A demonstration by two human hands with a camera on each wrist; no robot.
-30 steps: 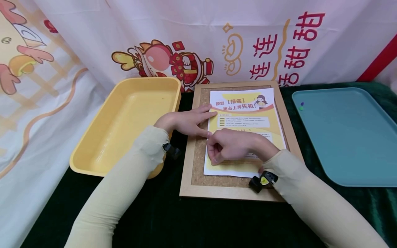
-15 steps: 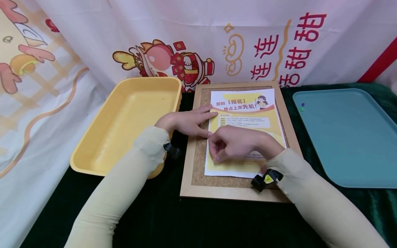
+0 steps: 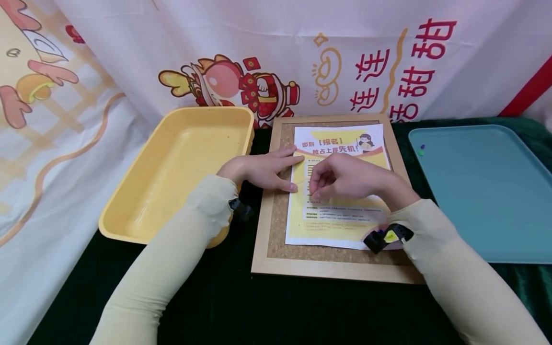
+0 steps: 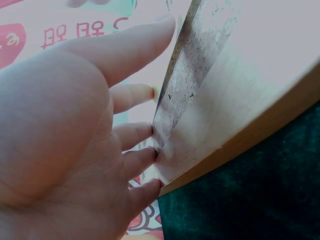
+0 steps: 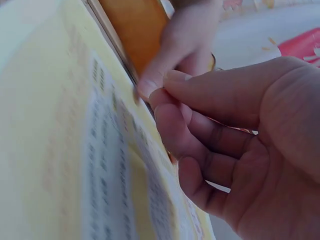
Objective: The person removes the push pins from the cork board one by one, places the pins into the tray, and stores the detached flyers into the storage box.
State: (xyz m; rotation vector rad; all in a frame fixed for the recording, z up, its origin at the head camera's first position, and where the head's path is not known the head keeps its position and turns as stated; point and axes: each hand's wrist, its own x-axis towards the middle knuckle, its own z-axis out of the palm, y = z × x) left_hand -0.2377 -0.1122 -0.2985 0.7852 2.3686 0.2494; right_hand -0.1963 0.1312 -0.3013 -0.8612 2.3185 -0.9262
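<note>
A printed yellow-and-white sheet of paper (image 3: 297, 225) lies on a cork board (image 3: 276, 239) with a pale wooden frame. My left hand (image 3: 263, 170) rests spread at the sheet's left edge, its thumb and fingertips touching the paper. Over the middle of the sheet is my right hand (image 3: 351, 177), fingers curled and thumb tip against the index finger. In the right wrist view, nothing shows between the right thumb (image 5: 220, 95) and index finger; something tiny could be hidden there. The left wrist view shows the left fingers (image 4: 132, 135) extended along the board's frame.
A yellow plastic basin (image 3: 172, 182) stands left of the board. On the right lies a blue-green tray (image 3: 483, 191) with small purple and green pieces (image 3: 421, 150) near its upper left corner. Dark green cloth (image 3: 267, 311) covers the table; a printed white curtain (image 3: 276, 28) hangs behind.
My right hand has moved up and to the right, from the sheet's lower left edge towards its middle, uncovering printed lines. The left hand has stayed in place on the sheet's edge.
</note>
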